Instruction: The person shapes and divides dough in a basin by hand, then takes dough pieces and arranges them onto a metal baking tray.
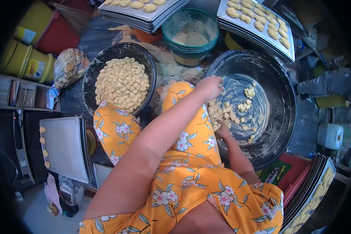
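In the large black basin (281,84) on the right lie several small pale dough pieces (227,113), heaped toward its near left side, with floury smears over the bottom. My left hand (211,88) is over the basin's left rim, its fingers curled in; what they hold, if anything, is hidden. Lower down, inside the same basin, my right hand (223,131) is closed around some of the dough pieces at the near edge of the heap. Left of my knees, a second black basin (152,74) is piled high with round dough balls (123,82).
Stacked metal trays with flattened dough rounds stand at the back left (144,15), back right (257,29) and lower right (314,195). A tray (64,146) with several rounds is at left. Green tubs (191,50) stand between the basins. A filled plastic bag (71,67) sits near yellow buckets (37,66).
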A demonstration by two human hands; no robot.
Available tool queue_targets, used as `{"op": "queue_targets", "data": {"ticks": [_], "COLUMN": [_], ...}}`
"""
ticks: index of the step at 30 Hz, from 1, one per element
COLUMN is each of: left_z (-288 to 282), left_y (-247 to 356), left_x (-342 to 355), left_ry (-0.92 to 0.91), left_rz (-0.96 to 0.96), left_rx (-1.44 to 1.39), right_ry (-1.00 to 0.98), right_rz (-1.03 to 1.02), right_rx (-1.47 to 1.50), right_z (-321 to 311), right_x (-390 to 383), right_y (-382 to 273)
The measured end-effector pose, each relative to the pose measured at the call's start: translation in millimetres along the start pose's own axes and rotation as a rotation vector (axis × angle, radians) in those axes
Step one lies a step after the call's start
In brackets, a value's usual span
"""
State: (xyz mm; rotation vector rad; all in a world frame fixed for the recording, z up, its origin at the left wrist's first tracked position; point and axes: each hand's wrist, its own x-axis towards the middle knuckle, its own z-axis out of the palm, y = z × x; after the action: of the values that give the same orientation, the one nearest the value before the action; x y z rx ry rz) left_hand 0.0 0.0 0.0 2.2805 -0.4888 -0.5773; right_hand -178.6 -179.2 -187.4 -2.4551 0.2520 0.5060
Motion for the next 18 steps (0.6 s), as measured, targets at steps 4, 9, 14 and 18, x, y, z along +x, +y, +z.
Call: {"op": "queue_targets", "data": {"ticks": [4, 9, 14, 18], "left_z": [-19.1, -95.4, -199.9, -211.4], "left_y": [-17.3, -78.5, -127.5, -107.2], "left_x": [-31.0, -87.0, -171.1, -182.4], "left_ry": [0.425, 0.995, 1.488, 1.559], "left_rz": [0.145, 0.104, 0.084, 0.216], "left_rx": [-0.234, -0.806, -0.789, -0.86], "right_ry": [0.018, 0.129, -0.328, -0.137], "right_rz": [0.242, -0.32, -0.678, -0.898], "right_rx": [0.611, 0.794, 0.737, 0.6], "right_z": [-29.0, -124.7, -99.7, -85.4], "right_x": [12.7, 26.5, 57.1, 66.5], "right_y": [-26.9, -215.8, -386.7, -432.3]}}
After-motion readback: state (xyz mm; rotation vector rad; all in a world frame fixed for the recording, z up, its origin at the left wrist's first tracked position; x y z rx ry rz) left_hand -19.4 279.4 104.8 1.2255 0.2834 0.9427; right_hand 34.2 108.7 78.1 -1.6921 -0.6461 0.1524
